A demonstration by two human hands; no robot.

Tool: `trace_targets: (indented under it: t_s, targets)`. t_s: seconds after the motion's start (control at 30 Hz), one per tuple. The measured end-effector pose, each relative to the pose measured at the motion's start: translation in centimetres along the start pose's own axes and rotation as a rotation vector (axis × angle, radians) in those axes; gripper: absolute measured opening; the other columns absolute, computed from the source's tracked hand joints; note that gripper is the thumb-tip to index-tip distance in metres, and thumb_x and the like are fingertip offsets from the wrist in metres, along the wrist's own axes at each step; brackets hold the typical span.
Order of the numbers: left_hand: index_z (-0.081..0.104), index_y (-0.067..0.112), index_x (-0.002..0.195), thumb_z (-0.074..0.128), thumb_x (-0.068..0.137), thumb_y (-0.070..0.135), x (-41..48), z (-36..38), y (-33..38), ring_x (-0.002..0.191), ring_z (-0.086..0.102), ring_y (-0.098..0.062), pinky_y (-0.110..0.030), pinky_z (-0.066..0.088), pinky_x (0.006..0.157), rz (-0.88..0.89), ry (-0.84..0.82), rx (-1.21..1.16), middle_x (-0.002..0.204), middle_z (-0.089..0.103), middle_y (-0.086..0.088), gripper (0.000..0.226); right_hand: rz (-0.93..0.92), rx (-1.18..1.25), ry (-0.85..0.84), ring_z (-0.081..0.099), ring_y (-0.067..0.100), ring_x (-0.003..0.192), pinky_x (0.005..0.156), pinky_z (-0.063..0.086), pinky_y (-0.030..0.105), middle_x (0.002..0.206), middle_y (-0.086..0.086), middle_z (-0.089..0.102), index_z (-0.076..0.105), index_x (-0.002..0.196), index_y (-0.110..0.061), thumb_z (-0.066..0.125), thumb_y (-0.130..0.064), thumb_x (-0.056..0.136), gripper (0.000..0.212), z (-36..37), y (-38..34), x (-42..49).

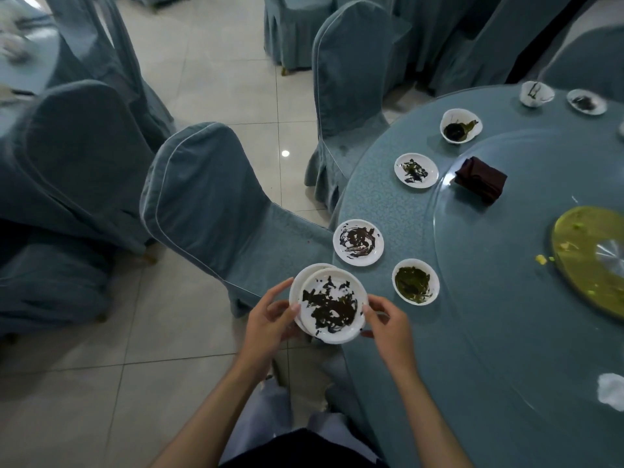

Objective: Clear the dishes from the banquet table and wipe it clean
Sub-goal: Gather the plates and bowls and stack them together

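Stack of two white plates (332, 305): lower centre of frame, held just off the edge of the surface (388, 204), above a chair seat and tiled floor. Upper plate smeared dark, offset to the right of the lower one.

Left grip (270, 312): clamped on the stack's left rim, thumb on top, fingers curled beneath.

Right grip (388, 319): clamped on the upper plate's right rim, fingertips at the edge.

Smeared plate (358, 242): on the surface, centre of frame, just above the stack, not touching it.

Green-stained bowl (415, 286): on the surface, right of the stack, near the smeared plate but apart.

Second smeared plate (416, 170): higher in frame, close to the surface edge.

Bowl with dark dregs (461, 126): upper right, beyond the second smeared plate.

Cup (535, 93) and small dish (586, 101): top right, side by side, apart.

Folded dark-red cloth (481, 179): on the rim of the glass turntable (506, 298).

Yellow-green disc (594, 258): right edge of frame, on the turntable, flecked with scraps.

Crumpled white tissue (611, 390): lower right edge.

Covered chair (216, 204): blue-grey, left of centre, pulled back from the surface.
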State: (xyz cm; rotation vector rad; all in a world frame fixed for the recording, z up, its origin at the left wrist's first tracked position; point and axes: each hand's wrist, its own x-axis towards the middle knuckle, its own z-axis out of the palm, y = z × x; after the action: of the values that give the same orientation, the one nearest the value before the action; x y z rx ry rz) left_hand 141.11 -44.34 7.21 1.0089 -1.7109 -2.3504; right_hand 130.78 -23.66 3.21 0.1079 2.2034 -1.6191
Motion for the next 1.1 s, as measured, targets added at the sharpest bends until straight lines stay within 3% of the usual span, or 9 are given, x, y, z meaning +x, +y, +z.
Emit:
trace_targets:
  t_s: [0.17,0.37,0.53,0.67,0.77,0.83,0.9,1.1]
  targets:
    - [0.06,0.025,0.14,0.069,0.098,0.012,2.9,-3.3,1.6,0.104,0.075,-0.033,-0.058,0.061,0.087,-0.005,-0.041,0.016,0.114,0.077,-0.011,0.045,0.071,0.101,-0.006,0.076,0.014,0.085,0.057,0.062,0.032,0.1,-0.001,0.077,0.07,0.116,-0.02,0.062,-0.011,0.102,0.019,4.6,-2.6,1.3]
    - [0.059,0.021,0.139,0.063,0.101,0.004,5.4,-6.8,3.1,0.103,0.075,-0.032,-0.052,0.064,0.081,-0.006,-0.087,0.033,0.114,0.077,-0.013,0.043,0.057,0.138,0.02,0.076,0.017,0.083,0.064,0.063,0.034,0.094,0.002,0.079,0.073,0.115,-0.023,0.068,-0.01,0.098,0.022,8.7,-4.0,2.7]
    - [0.061,0.018,0.135,0.061,0.102,0.004,7.1,-8.0,3.7,0.092,0.077,-0.027,-0.037,0.064,0.069,-0.042,-0.036,0.018,0.108,0.078,-0.013,0.037,0.016,0.026,0.022,0.074,0.019,0.076,0.064,0.063,0.036,0.085,0.003,0.078,0.075,0.111,-0.021,0.075,-0.016,0.094,0.017,9.8,-4.1,4.8]
    - [0.063,0.02,0.132,0.062,0.101,0.006,8.9,-8.4,4.7,0.09,0.077,-0.029,-0.042,0.065,0.069,-0.053,0.031,0.021,0.106,0.079,-0.013,0.034,-0.052,-0.204,0.086,0.071,0.014,0.098,0.085,0.059,0.039,0.103,-0.008,0.076,0.072,0.115,-0.029,0.068,-0.026,0.098,0.017,8.1,-3.4,9.0]
    - [0.063,0.023,0.131,0.062,0.102,0.008,10.1,-8.6,5.6,0.095,0.077,-0.033,-0.054,0.064,0.077,-0.059,0.075,0.042,0.106,0.079,-0.011,0.033,-0.045,-0.452,0.137,0.058,0.026,0.126,0.107,0.046,0.04,0.135,0.007,0.062,0.06,0.14,-0.016,0.063,-0.018,0.099,0.041,6.0,-2.3,13.6]
    - [0.063,0.025,0.13,0.061,0.102,0.008,10.6,-8.8,6.2,0.096,0.076,-0.033,-0.057,0.063,0.081,-0.07,0.095,0.047,0.107,0.079,-0.01,0.032,0.012,-0.58,0.136,0.05,0.035,0.133,0.114,0.039,0.045,0.143,0.017,0.053,0.05,0.148,-0.009,0.063,-0.009,0.097,0.053,4.9,-1.5,16.4]
    - [0.063,0.026,0.13,0.061,0.102,0.009,11.2,-8.9,6.7,0.096,0.077,-0.031,-0.055,0.064,0.081,-0.066,0.109,0.053,0.107,0.079,-0.01,0.032,0.052,-0.677,0.135,0.05,0.039,0.13,0.114,0.04,0.048,0.139,0.022,0.053,0.049,0.148,-0.006,0.062,-0.002,0.094,0.055,4.5,-0.8,18.7]
    - [0.063,0.025,0.13,0.06,0.103,0.009,12.5,-8.9,7.9,0.094,0.078,-0.024,-0.036,0.065,0.068,-0.056,0.132,0.056,0.105,0.079,-0.007,0.032,0.076,-0.735,0.29,0.059,0.04,0.106,0.092,0.048,0.045,0.114,0.021,0.065,0.067,0.122,-0.004,0.055,0.005,0.091,0.034,4.7,-0.9,21.0]
